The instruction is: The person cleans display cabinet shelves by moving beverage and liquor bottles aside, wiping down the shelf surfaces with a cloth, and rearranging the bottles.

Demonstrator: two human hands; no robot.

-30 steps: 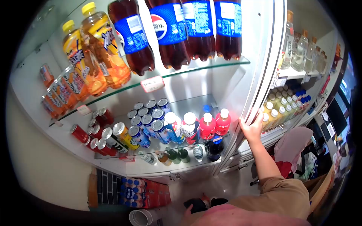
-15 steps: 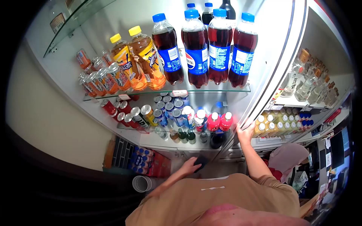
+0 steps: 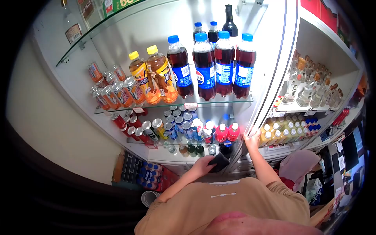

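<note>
My left hand point(image 3: 203, 166) holds a dark folded cloth point(image 3: 220, 162), in front of the lower edge of the drinks cabinet. My right hand point(image 3: 252, 141) grips the white upright frame point(image 3: 270, 92) between the two cabinet sections. Nearest to the cloth are small bottles point(image 3: 212, 149) on the bottom shelf. Above them, two bottles with red labels point(image 3: 222, 133) and several blue cans point(image 3: 179, 121) stand on a glass shelf. Higher up are cola bottles point(image 3: 204, 70) with blue caps and yellow-capped tea bottles point(image 3: 161, 76).
Clear bottles point(image 3: 291, 84) with cork-coloured tops and pale yellow juice bottles point(image 3: 276, 135) fill the right section. On the floor at lower left are a shrink-wrapped bottle pack point(image 3: 150, 175) and a white bin point(image 3: 149, 198). A glass shelf edge point(image 3: 176, 107) juts above my hands.
My left hand has moved up and to the right with the cloth, towards the bottom shelf. My right hand stays on the frame. The view has tilted up slightly.
</note>
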